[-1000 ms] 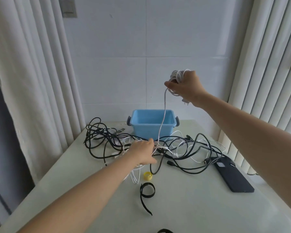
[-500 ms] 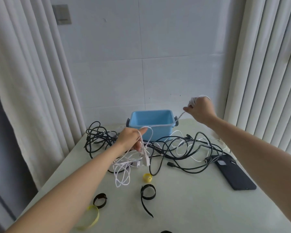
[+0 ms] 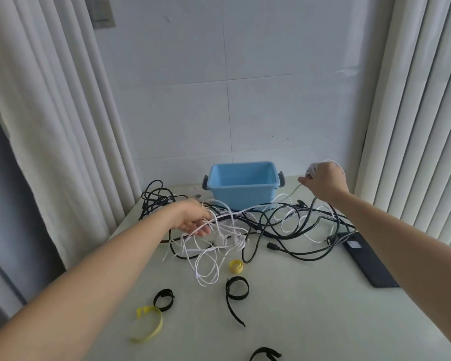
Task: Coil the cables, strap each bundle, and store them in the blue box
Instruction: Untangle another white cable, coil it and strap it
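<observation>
A tangle of black cables (image 3: 292, 225) and white cables (image 3: 208, 259) lies on the pale table (image 3: 310, 308) in front of the empty blue box (image 3: 242, 188). My right hand (image 3: 323, 181) grips a small coil of white cable, held to the right of the box; its strand runs down into the tangle. My left hand (image 3: 193, 220) is palm up in the tangle, and white strands lie across its relaxed fingers. Loose straps lie nearer me: a small yellow roll (image 3: 236, 266), a black strap (image 3: 236, 290), a second black loop (image 3: 164, 299) and a yellow strap (image 3: 147, 324).
A black phone-like slab (image 3: 367, 264) lies at the table's right edge. Another black strap (image 3: 266, 355) sits at the near edge. Curtains hang on the left and vertical blinds on the right. A tiled wall stands close behind the box.
My right hand has dropped with its white coil from high above the box to beside the box's right handle. My left hand has pulled white strands out of the tangle toward the left.
</observation>
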The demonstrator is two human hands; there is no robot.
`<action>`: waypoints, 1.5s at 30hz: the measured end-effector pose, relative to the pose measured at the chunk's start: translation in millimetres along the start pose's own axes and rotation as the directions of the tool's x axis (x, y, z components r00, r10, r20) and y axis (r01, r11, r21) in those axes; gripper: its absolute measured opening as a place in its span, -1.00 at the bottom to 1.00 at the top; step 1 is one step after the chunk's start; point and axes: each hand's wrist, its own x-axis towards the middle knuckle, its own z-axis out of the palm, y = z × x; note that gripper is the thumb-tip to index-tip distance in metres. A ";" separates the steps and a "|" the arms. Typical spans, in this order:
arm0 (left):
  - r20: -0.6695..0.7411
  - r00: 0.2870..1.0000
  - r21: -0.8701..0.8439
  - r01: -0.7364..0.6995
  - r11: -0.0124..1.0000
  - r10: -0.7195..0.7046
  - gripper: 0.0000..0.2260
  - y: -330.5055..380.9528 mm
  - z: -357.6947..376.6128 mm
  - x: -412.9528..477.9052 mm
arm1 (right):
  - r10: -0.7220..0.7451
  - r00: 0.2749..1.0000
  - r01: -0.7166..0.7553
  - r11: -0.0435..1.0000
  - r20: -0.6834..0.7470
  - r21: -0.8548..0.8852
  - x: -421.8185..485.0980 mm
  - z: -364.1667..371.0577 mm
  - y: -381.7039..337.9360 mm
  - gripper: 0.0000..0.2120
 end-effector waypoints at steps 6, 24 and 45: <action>-0.092 0.948 -0.270 -0.319 0.909 0.305 -0.77 6.8 -0.5 -3.3 | -0.044 0.998 0.043 0.998 0.040 0.035 -9.8 -0.7 -19.4 -0.55; 0.208 0.967 0.228 -0.192 0.955 0.145 -0.68 6.7 34.1 -11.6 | -0.099 0.995 0.094 0.981 0.023 0.169 -15.2 17.3 -41.4 -0.57; -0.684 0.641 -0.299 -0.682 0.667 0.348 -0.79 25.5 -22.7 -18.4 | -0.365 0.920 0.351 0.930 0.145 0.109 -3.1 -10.2 -49.3 -0.51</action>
